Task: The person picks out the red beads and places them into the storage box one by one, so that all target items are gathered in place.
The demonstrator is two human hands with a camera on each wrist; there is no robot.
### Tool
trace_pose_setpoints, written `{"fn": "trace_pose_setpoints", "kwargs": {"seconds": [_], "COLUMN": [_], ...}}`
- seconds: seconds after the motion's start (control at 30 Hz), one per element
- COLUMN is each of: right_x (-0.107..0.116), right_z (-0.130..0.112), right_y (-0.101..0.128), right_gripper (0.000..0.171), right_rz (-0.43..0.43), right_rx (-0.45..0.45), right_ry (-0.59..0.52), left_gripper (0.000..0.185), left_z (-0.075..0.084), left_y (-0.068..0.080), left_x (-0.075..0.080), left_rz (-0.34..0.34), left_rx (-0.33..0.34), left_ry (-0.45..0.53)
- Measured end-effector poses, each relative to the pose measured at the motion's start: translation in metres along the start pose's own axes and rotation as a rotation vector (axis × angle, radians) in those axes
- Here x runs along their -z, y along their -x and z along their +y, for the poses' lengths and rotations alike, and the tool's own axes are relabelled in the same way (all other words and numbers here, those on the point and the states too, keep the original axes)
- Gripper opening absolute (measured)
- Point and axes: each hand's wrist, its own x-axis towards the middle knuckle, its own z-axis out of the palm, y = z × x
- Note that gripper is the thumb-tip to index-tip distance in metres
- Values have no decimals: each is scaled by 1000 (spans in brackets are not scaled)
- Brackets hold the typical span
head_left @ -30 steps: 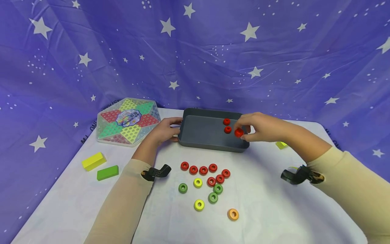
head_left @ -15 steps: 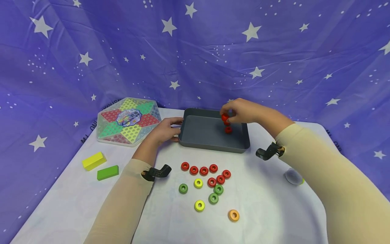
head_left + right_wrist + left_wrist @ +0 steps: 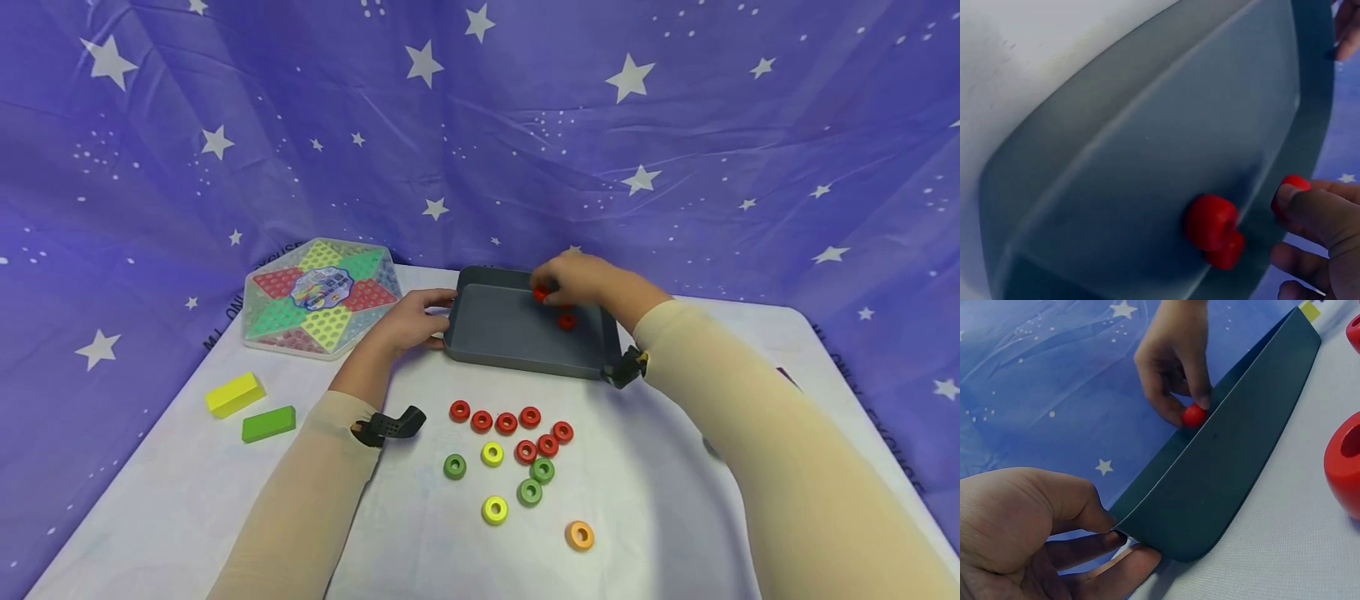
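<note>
While the left hand (image 3: 408,321) grips the grey tray (image 3: 510,333) at nine o'clock, the right hand (image 3: 573,279) pinches a red ring (image 3: 541,294). Both rest on a white table (image 3: 652,475) backed by starry purple cloth (image 3: 480,125).

Grey tray (image 3: 480,329), red rings (image 3: 506,422), purple star-patterned cloth (image 3: 480,125), yellow block (image 3: 235,394), green block (image 3: 268,423)

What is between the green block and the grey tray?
In the head view, the person's left hand and forearm lie between the green rectangular block and the grey plastic tray.
</note>
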Motion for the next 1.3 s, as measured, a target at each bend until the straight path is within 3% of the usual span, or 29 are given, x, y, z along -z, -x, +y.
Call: {"fn": "trace_pose_setpoints", "kwargs": {"seconds": [0.37,0.67,0.8,1.07,1.3], "right_x": [-21,-21,-10,16,17], "right_z": [12,10,12,11,-5], "right_y": [0,7,17,55,95], "right_gripper": [28,29,32,40,38], "right_rz": [6,31,99,250,278], "right_rx": [-29,-49,-60,-37,-20], "right_ry": [99,98,49,-159,-254], "left_gripper": [65,65,64,65,64], "left_z": [1,-2,-3,1,3], "left_y": [-2,-2,-3,-1,3], "left_x": [-6,-6,-6,-4,-1], "left_rz": [-6,-1,-7,2,-3], "left_rx": [1,0,-7,-7,8], "left_ry": [28,24,38,30,36]}}
